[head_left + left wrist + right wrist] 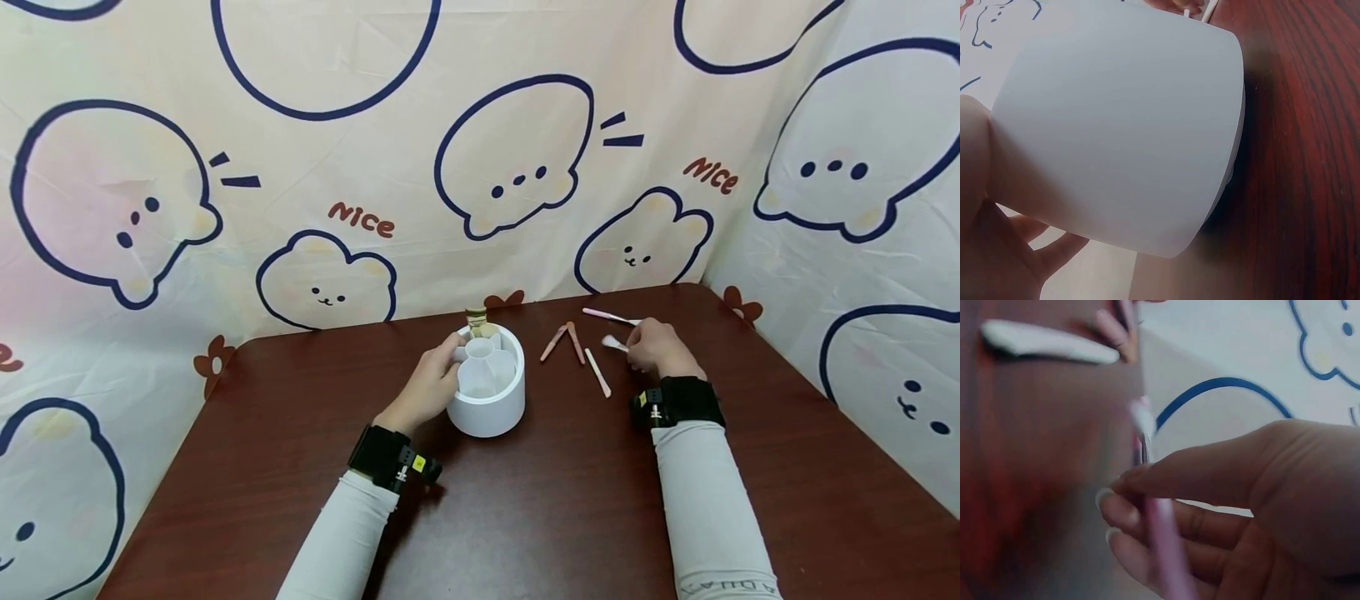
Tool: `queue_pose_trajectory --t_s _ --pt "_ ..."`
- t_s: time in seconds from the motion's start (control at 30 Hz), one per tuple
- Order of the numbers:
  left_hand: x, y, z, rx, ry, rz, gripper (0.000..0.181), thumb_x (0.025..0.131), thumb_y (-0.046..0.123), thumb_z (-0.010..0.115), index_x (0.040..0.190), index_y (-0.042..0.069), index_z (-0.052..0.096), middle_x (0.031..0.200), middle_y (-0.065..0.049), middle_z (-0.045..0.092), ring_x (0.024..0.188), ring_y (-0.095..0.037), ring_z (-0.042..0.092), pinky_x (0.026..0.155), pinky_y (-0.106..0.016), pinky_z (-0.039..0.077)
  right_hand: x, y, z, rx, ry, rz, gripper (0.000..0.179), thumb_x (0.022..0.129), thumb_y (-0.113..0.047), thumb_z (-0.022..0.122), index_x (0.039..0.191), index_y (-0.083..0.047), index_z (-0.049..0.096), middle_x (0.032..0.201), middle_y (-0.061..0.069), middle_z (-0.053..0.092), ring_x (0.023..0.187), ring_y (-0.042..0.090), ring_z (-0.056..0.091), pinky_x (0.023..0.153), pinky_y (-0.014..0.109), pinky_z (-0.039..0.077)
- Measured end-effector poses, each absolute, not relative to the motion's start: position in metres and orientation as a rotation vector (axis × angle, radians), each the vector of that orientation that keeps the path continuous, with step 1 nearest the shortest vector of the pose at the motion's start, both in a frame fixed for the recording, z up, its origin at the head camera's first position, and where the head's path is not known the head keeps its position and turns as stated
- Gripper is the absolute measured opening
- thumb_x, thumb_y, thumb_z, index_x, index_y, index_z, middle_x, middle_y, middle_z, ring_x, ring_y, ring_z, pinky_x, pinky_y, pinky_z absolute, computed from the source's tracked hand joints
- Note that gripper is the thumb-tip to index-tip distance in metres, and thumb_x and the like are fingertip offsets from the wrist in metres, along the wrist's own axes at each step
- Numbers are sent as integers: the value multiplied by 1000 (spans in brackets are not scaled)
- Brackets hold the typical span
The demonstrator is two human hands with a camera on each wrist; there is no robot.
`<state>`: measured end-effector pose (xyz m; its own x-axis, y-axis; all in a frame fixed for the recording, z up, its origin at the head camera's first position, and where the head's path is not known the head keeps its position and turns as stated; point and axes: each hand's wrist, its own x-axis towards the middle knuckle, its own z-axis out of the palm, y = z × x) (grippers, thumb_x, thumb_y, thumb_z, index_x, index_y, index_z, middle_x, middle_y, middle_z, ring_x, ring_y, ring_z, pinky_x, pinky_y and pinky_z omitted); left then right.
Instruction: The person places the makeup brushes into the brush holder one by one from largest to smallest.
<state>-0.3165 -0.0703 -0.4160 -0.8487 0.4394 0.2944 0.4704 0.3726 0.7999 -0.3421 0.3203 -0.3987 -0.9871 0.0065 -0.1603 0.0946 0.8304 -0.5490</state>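
My left hand (429, 385) grips the left side of a round white organizer (487, 414), which is split into compartments around a central tube. In the left wrist view its smooth outer wall (1122, 125) fills most of the picture, with my left fingers around one end. Over at the right, my right hand (660, 348) pinches a makeup brush (613, 342) with a pale head. The right wrist view shows its pink handle (1169, 550) between thumb and fingers, slightly blurred. Something gold and striped (477, 317) stands at the organizer's back; its kind is unclear.
Between the hands lie a white stick-like tool (597, 372) and two rose-brown sticks (553, 343) meeting at their tops. Another thin pink-white stick (606, 315) lies near the back edge of the brown table (540, 517). A cartoon-printed cloth (405, 167) hangs behind.
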Motion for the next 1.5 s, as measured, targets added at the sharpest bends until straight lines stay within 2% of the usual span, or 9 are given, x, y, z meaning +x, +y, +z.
queue_pose_trajectory --t_s 0.07,0.27,0.47,0.67,0.8,1.17,1.33,1.5 --pt "-316 -70 -416 -856 -2572 -1517 17 102 -2 42 109 10 52 116 -10 65 99 -22 60 83 -41 51 -340 316 -391 55 2886 -890 17 93 -2 55 98 7 69 78 12 69 70 25 61 62 35 48" --pt "-316 -71 -416 -856 -2575 -1512 18 101 -2 43 109 10 53 118 -9 66 100 -22 60 84 -42 51 -330 302 -362 -61 2992 -913 16 98 -10 60 99 2 71 87 16 74 79 28 65 73 41 47" --pt "-317 -71 -417 -860 -2570 -1516 17 102 -2 42 110 10 52 117 -9 66 100 -22 61 84 -42 52 -317 287 -337 -236 3073 -1016 20 102 -17 61 103 0 72 89 15 72 74 25 62 66 38 47" --pt "-316 -71 -418 -853 -2574 -1525 17 102 -1 42 110 10 52 117 -9 65 99 -21 60 83 -41 51 -308 273 -323 -475 3173 -1065 23 103 -22 63 100 -4 76 89 13 72 76 24 56 68 38 41" --pt "-314 -70 -417 -845 -2577 -1531 17 102 -1 42 111 10 53 118 -9 65 100 -22 60 84 -42 51 -303 264 -316 -528 3185 -1118 26 103 -26 62 101 -6 77 93 12 71 81 25 54 70 39 42" --pt "-316 -70 -416 -862 -2564 -1480 18 101 -3 43 109 10 52 114 -10 66 95 -21 60 80 -40 51 -288 234 -298 -691 3141 -1342 24 103 -27 62 102 -7 76 85 10 64 78 24 52 66 31 43" --pt "-315 -70 -414 -855 -2573 -1480 17 101 -3 43 109 9 52 115 -11 66 96 -23 60 81 -42 51 -283 219 -295 -832 3045 -1394 20 103 -20 63 100 -6 76 85 11 67 78 24 57 67 29 47" --pt "-315 -70 -414 -852 -2586 -1486 16 101 -3 43 109 9 52 116 -11 65 98 -22 60 82 -42 51 -285 207 -297 -845 2984 -1376 18 101 -17 65 99 -5 77 89 11 71 80 23 59 71 29 49"
